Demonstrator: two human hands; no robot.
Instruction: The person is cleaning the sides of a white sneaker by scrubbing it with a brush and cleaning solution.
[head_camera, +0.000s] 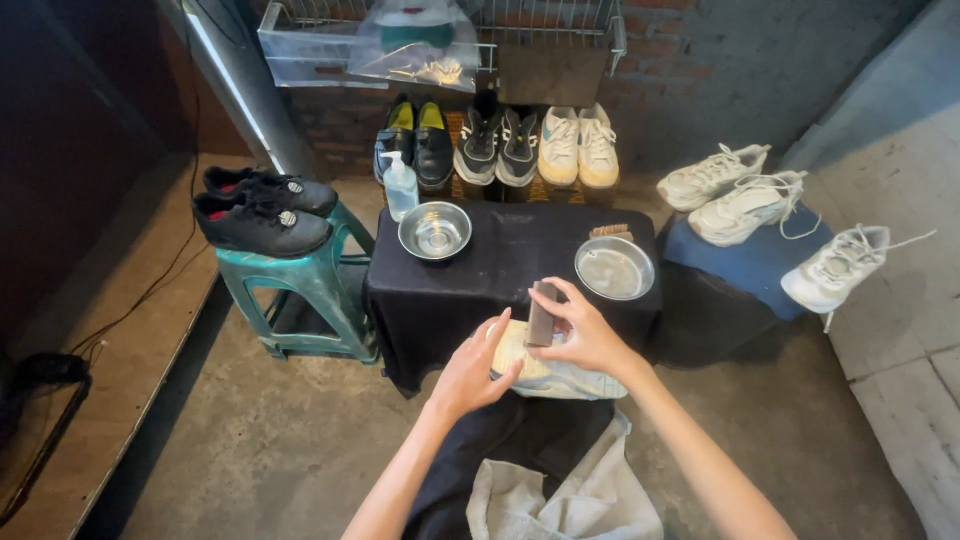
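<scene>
Bench (450, 290): draped in matt black cloth, soft folds at the edges.
Two bowls (435, 230) (614, 268): bright metal, smooth, glossy.
Bottle (400, 187): clear plastic, shiny.
Stool (310, 285): green plastic, scuffed, dull sheen.
Black shoes (262, 208): matt fabric and leather-like uppers.
White shoes (745, 195): mesh-like cloth with laces, matt, slightly soiled.
Blue cover (750, 262) beneath them: matt cloth.
Shoe (555, 378) under the hands: pale upper, smooth off-white sole.
Block (542, 314) in right hand (585, 335): grey, matt, fine-grained.
Brush (610, 231): wooden back.
Grey cloth (560, 490) on lap: soft, matt, creased.
Bag (415, 45): clear glossy plastic.
Floor (250, 440): rough bare concrete.
Wall (700, 60): rough brick.
</scene>
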